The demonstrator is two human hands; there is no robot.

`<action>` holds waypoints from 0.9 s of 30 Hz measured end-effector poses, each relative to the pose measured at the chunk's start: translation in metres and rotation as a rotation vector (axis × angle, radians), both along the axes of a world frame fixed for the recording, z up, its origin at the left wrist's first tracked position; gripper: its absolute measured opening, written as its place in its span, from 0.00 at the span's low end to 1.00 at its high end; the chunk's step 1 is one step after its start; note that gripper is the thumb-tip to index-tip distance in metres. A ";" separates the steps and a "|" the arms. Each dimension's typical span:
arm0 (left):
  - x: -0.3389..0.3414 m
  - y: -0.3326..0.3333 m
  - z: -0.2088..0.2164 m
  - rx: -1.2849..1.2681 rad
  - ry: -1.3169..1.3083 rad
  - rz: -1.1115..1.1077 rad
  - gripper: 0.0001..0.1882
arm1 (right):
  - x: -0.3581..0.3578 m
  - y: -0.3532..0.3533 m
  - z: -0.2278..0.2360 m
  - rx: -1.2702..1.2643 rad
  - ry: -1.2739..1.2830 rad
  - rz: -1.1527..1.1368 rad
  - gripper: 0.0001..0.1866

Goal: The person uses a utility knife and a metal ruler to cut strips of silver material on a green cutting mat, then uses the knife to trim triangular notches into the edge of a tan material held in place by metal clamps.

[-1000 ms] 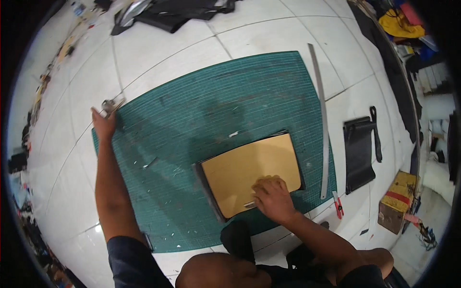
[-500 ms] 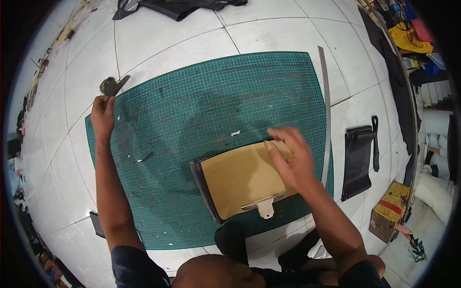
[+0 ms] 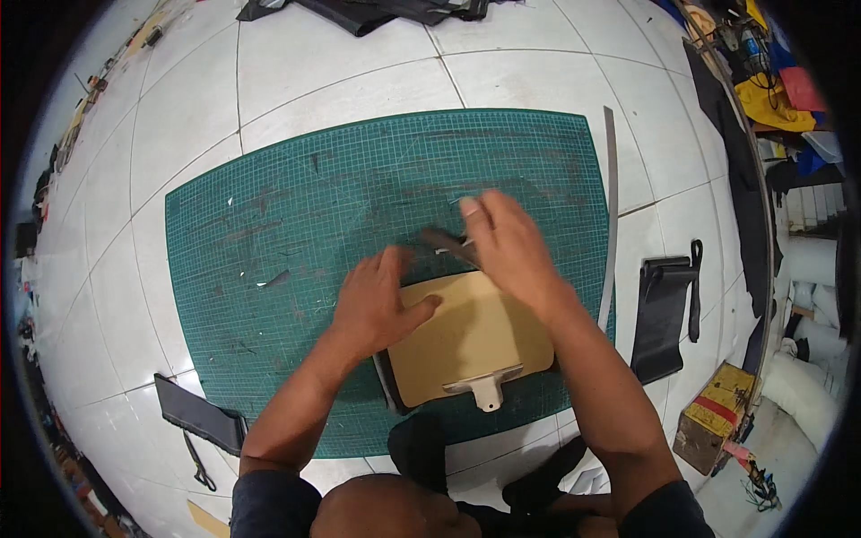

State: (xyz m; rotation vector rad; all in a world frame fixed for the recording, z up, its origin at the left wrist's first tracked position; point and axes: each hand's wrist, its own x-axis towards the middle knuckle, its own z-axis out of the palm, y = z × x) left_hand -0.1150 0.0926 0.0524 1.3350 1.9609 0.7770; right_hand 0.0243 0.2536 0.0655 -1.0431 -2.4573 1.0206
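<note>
A tan board (image 3: 466, 332) with a pale metal clip (image 3: 486, 392) at its near edge lies on black sheet material (image 3: 387, 381), on a green cutting mat (image 3: 296, 193). My left hand (image 3: 377, 300) is over the board's far-left corner, thumb and fingers apart, with nothing in it; whether it presses on the board I cannot tell. Beyond the board's far edge, my right hand (image 3: 513, 247) is closed around a dark tool (image 3: 447, 244). Motion smears the tool, so its kind does not show.
A long metal strip (image 3: 612, 179) lies along the mat's right edge. Folded black material (image 3: 662, 314) is on the tiles further right, near a yellow-and-brown box (image 3: 715, 417). Another black piece (image 3: 193, 411) lies at left, beside scissors-like handles (image 3: 199, 462). Small scraps dot the mat.
The dark tool has left the mat's far-left edge, where my left hand was, and is now in my right hand. My left hand has moved right to the board; my right hand has shifted slightly left and farther away.
</note>
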 end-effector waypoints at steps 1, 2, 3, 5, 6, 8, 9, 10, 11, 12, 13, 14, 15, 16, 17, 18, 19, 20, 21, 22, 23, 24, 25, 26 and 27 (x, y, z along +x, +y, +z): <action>-0.001 -0.007 -0.004 -0.140 0.164 -0.068 0.26 | 0.004 0.005 -0.001 -0.023 -0.007 -0.106 0.26; -0.002 -0.012 -0.010 -0.279 0.328 -0.138 0.29 | 0.008 0.009 -0.002 -0.024 -0.008 -0.106 0.26; -0.001 -0.016 -0.018 -0.278 0.325 -0.142 0.29 | 0.010 0.013 0.004 -0.154 -0.067 -0.190 0.26; -0.001 -0.020 -0.034 -0.301 0.420 -0.200 0.27 | 0.012 0.013 0.005 -0.284 -0.131 -0.280 0.27; -0.001 -0.019 -0.039 -0.296 0.410 -0.208 0.27 | 0.015 0.013 0.001 -0.255 -0.079 -0.280 0.27; -0.002 -0.018 -0.047 -0.259 0.425 -0.172 0.24 | 0.018 0.011 -0.003 -0.220 -0.039 -0.286 0.28; -0.003 -0.017 -0.050 -0.254 0.416 -0.178 0.24 | 0.017 0.011 -0.004 -0.269 -0.048 -0.305 0.29; -0.003 -0.016 -0.051 -0.257 0.391 -0.162 0.23 | 0.017 0.012 -0.005 -0.319 -0.056 -0.323 0.30; -0.003 -0.015 -0.053 -0.261 0.366 -0.145 0.23 | 0.017 0.012 -0.008 -0.314 -0.065 -0.328 0.30; -0.005 -0.016 -0.054 -0.259 0.360 -0.148 0.23 | 0.017 0.011 -0.012 -0.316 -0.015 -0.348 0.32; -0.007 -0.015 -0.055 -0.242 0.289 -0.145 0.23 | 0.016 0.011 -0.015 -0.318 0.036 -0.367 0.34; -0.009 -0.015 -0.057 -0.224 0.219 -0.141 0.23 | 0.014 0.010 -0.018 -0.317 0.031 -0.369 0.34; -0.012 -0.016 -0.059 -0.227 0.217 -0.140 0.23 | 0.009 0.009 -0.020 -0.304 0.050 -0.361 0.36; -0.016 -0.017 -0.061 -0.204 0.205 -0.172 0.22 | 0.005 0.008 -0.021 -0.293 0.069 -0.353 0.39; -0.019 -0.018 -0.063 -0.181 0.193 -0.204 0.22 | 0.002 0.010 -0.022 -0.296 0.068 -0.352 0.39; -0.018 -0.017 -0.062 -0.184 0.191 -0.207 0.22 | -0.002 0.012 -0.021 -0.335 0.039 -0.324 0.40; -0.016 -0.015 -0.059 -0.170 0.207 -0.199 0.22 | -0.006 0.014 -0.021 -0.375 0.011 -0.295 0.42; -0.017 -0.015 -0.056 -0.156 0.223 -0.191 0.21 | -0.011 0.014 -0.021 -0.378 0.009 -0.297 0.42; -0.016 -0.014 -0.054 -0.156 0.218 -0.193 0.21 | -0.015 0.013 -0.021 -0.385 -0.010 -0.308 0.43; -0.016 -0.012 -0.053 -0.177 0.187 -0.215 0.21 | -0.019 0.012 -0.022 -0.391 -0.030 -0.318 0.44; -0.016 -0.011 -0.051 -0.197 0.155 -0.236 0.22 | -0.023 0.011 -0.024 -0.391 -0.036 -0.321 0.44; -0.017 -0.010 -0.049 -0.199 0.152 -0.235 0.22 | -0.028 0.009 -0.026 -0.397 -0.023 -0.292 0.45; -0.018 -0.008 -0.046 -0.242 0.135 -0.242 0.22 | -0.032 0.007 -0.028 -0.403 -0.010 -0.263 0.46; -0.018 -0.007 -0.045 -0.286 0.117 -0.249 0.22 | -0.035 0.005 -0.029 -0.405 -0.014 -0.263 0.46; -0.018 -0.007 -0.045 -0.289 0.115 -0.247 0.22 | -0.038 0.003 -0.031 -0.408 0.001 -0.270 0.47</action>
